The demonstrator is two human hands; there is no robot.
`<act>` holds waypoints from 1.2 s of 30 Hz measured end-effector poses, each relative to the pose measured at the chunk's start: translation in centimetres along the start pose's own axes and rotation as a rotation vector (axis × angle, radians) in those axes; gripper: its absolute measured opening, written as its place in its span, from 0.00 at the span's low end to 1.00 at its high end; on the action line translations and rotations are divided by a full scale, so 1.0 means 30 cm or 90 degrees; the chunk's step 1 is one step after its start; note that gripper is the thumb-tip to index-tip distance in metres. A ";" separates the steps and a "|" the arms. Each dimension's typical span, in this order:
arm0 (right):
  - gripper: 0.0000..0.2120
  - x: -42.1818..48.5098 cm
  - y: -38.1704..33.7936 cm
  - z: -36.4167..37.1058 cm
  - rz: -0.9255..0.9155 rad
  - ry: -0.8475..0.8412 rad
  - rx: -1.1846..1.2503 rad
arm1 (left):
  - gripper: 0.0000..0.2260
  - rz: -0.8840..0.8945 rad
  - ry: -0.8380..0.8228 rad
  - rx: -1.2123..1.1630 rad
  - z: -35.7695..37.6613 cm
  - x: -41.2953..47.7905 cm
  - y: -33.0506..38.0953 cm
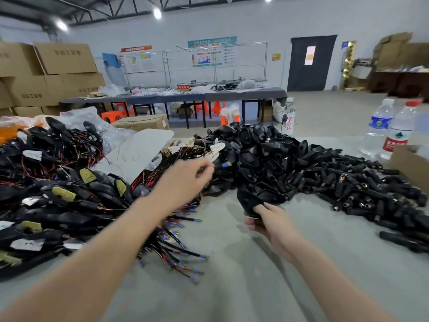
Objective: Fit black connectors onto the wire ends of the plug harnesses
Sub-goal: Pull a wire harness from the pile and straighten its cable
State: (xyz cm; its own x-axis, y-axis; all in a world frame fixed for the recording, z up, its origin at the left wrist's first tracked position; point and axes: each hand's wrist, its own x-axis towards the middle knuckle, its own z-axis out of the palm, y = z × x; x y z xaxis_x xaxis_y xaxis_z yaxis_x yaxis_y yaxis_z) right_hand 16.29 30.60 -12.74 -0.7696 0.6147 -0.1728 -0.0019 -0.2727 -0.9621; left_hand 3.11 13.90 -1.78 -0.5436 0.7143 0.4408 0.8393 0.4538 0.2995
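Head view: right hand (267, 219) fingers grip a black plug shell (249, 202) above the bench (232, 263). Left hand (185, 177), blurred, fingers pinched over the wire harness pile (58, 194); contents unclear.

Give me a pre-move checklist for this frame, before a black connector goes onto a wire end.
1. Right hand holds a black plastic shell: ok, its fingers are closed on the lower end.
2. Left hand has picked one wire: cannot tell, it is motion-blurred above the bundle of black, red and blue-tipped wire harnesses.
3. Loose wire ends within reach: ok, blue tips fan out onto the grey tabletop.
4. Supply of parts: ok, the heap of black plastic shells and the spread of small black cylindrical connectors lie to the right.
5. Wire end lined up with the held shell: not ok, the hands are apart.
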 end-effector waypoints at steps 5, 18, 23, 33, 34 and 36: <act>0.09 -0.009 -0.030 0.051 0.008 -0.019 0.002 | 0.14 0.091 0.076 0.339 -0.422 0.123 -0.063; 0.08 0.005 0.001 0.093 0.055 0.011 0.086 | 0.12 0.090 -0.123 0.382 -0.205 -0.073 -0.349; 0.08 0.042 0.011 0.064 0.045 0.030 0.118 | 0.14 -0.010 -0.245 0.197 0.085 -0.115 -0.383; 0.10 0.097 0.052 0.022 0.029 -0.023 0.263 | 0.09 -0.237 -0.027 -0.070 0.310 0.205 -0.303; 0.11 0.100 0.051 0.016 0.033 -0.026 0.277 | 0.09 -0.257 -0.019 -0.083 0.330 0.234 -0.296; 0.12 0.106 0.053 0.009 0.042 -0.032 0.310 | 0.07 -0.292 -0.016 -0.119 0.366 0.287 -0.284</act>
State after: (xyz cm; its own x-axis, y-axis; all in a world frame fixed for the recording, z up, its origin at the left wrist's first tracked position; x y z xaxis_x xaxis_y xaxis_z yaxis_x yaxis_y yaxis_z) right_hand 13.65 31.92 -14.76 -0.8081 0.5512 -0.2080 -0.2409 -0.6314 -0.7371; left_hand -8.55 22.03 -9.83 -0.8539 0.4770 0.2081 0.4956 0.6231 0.6051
